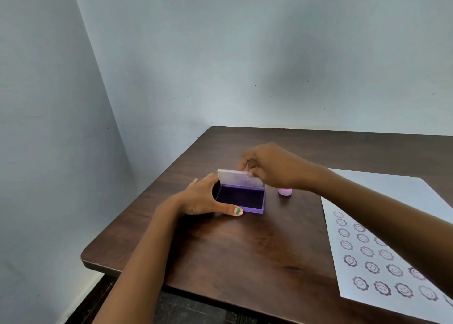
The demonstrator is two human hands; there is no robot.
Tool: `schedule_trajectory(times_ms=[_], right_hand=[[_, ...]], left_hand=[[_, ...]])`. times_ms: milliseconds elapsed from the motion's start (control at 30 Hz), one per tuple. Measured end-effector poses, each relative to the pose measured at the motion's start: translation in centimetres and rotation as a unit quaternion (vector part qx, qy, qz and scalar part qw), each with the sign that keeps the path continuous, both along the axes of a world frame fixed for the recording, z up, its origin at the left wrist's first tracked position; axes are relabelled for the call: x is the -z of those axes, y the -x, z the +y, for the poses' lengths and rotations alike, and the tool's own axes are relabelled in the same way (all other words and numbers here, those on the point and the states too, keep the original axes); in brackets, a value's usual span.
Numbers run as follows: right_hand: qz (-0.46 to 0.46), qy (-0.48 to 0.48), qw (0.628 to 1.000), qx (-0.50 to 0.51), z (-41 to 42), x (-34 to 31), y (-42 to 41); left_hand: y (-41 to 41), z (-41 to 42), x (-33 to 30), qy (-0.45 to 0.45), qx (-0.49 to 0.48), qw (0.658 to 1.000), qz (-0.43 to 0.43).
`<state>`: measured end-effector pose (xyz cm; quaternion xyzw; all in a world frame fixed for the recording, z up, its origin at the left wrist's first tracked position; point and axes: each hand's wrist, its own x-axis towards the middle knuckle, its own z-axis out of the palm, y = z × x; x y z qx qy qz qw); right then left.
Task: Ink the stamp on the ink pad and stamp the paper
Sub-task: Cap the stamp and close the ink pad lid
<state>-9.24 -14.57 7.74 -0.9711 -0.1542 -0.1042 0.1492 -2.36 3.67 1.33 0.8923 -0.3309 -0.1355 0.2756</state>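
A purple ink pad [241, 198] lies on the dark wooden table [245, 255], its case open and the dark purple pad showing. My left hand [203, 197] grips the case from the left, thumb on the front edge. My right hand [267, 165] pinches the top edge of the clear lid [239, 178], which stands raised at the back. A small pink stamp [285, 192] stands on the table just right of the case, untouched. The white paper [382, 238] lies at the right, with several smiley flower prints in rows on it. My right forearm crosses over it.
The table stands in a corner of pale blue walls [220, 54]. Its left edge [84, 257] and front edge are near, with dark floor below. Bare wood lies in front of the ink pad, between it and the front edge.
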Motion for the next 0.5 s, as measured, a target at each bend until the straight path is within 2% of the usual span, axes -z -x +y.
schedule_trajectory(times_ms=[400, 500], right_hand=[[-0.125, 0.107, 0.986, 0.011, 1.8, 5.7, 3.7], [-0.144, 0.122, 0.982, -0.014, 1.7, 6.5, 3.9]], left_hand=[[-0.4, 0.1, 0.4, -0.008, 0.01, 1.0, -0.009], [-0.5, 0.2, 0.5, -0.01, 0.009, 1.0, -0.016]])
